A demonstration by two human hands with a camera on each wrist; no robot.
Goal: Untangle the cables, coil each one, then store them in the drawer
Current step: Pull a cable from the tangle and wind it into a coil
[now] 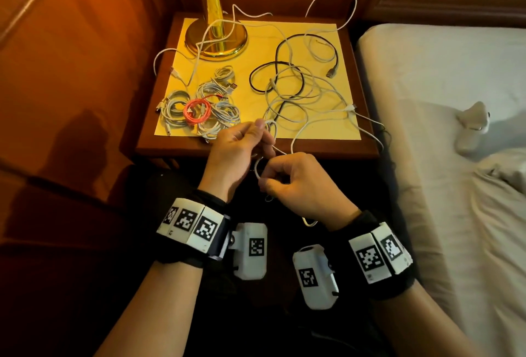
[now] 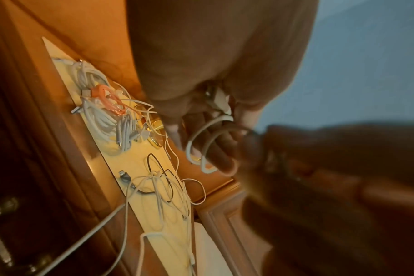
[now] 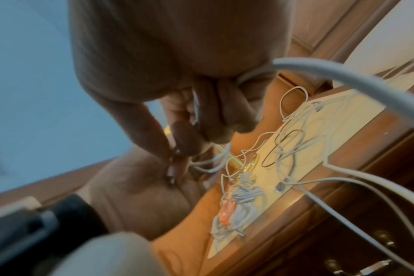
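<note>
Closest in, wrist bands (image 1: 196, 224) with black-and-white markers, and just beyond them both hands at work in front of the counter (image 1: 313, 147) edge. Left hand (image 1: 236, 151) raised, thumb up, fingers curled through small loops of a white cable (image 2: 201, 149), seemingly with its plug tucked against the palm, though blurred in the left wrist view. Right hand (image 1: 296, 183) lower and just beside it, knuckles up, fingertips pinching the same cable's slack, ready to feed another turn. Runs from there up over the counter edge into the loose tangle (image 1: 296, 92), crossed with a black cable (image 1: 273, 72) and several other white ones. Likely trouble: with slack pulled too fast, could drag the whole tangle toward the edge, cinch a crossing into a knot, or spill strands off beside the bed (image 1: 441, 72). Could also snag on the strand draped around the lamp base (image 1: 216, 37). On a loosened pinch, might spring off the left fingers and undo the coil. Finished bundles (image 1: 225, 113), among them a red coil (image 1: 197, 110), lying at the counter's left, near enough to be swept by a dragged strand. Drawer (image 2: 17, 214) below apparently not yet opened, nothing stored so far.
</note>
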